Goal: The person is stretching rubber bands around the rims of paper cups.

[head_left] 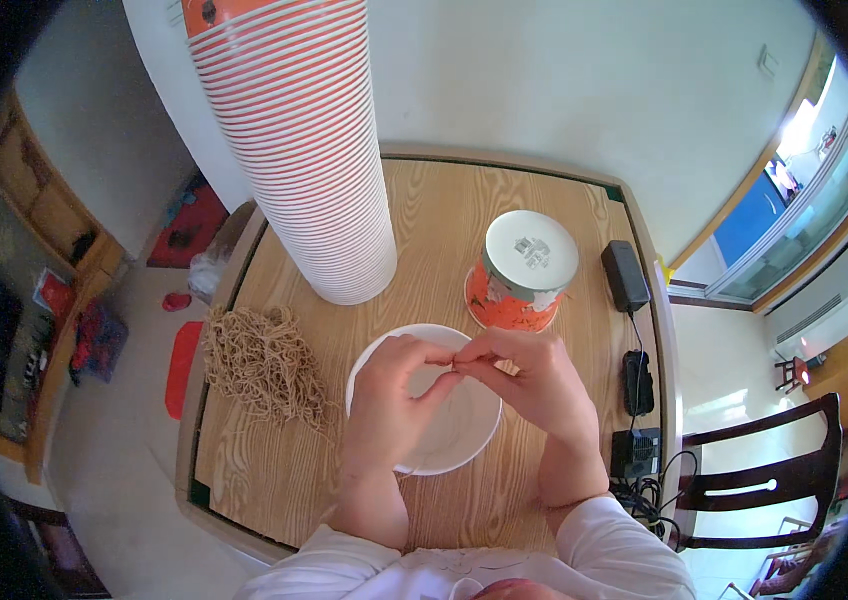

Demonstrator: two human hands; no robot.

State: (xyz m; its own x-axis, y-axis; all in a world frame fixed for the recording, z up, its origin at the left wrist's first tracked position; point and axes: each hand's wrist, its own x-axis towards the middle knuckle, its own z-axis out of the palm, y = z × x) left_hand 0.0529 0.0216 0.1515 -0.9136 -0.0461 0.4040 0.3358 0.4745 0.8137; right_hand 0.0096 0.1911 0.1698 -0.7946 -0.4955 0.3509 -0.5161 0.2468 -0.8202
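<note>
My left hand (pixel 390 395) and my right hand (pixel 541 385) meet above a round white bowl (pixel 466 432). Thumb and forefinger of each are pinched, and the tips touch one another. Whatever lies between them is too small to make out. Left of the bowl is a loose heap of tan, string-like strands (pixel 262 365), its thin ends trailing toward my left wrist. Beyond my right hand, an orange paper tub (pixel 512 308) stands upside down with its pale base (pixel 532 255) facing up.
A very tall stack of nested white-rimmed paper tubs (pixel 309 160) rises at the back left of the wooden table (pixel 434 200). Along the right edge lie a black power adapter (pixel 625 276), a small black case (pixel 637 382) and coiled cables (pixel 644 495). A dark chair (pixel 764 485) stands at the right.
</note>
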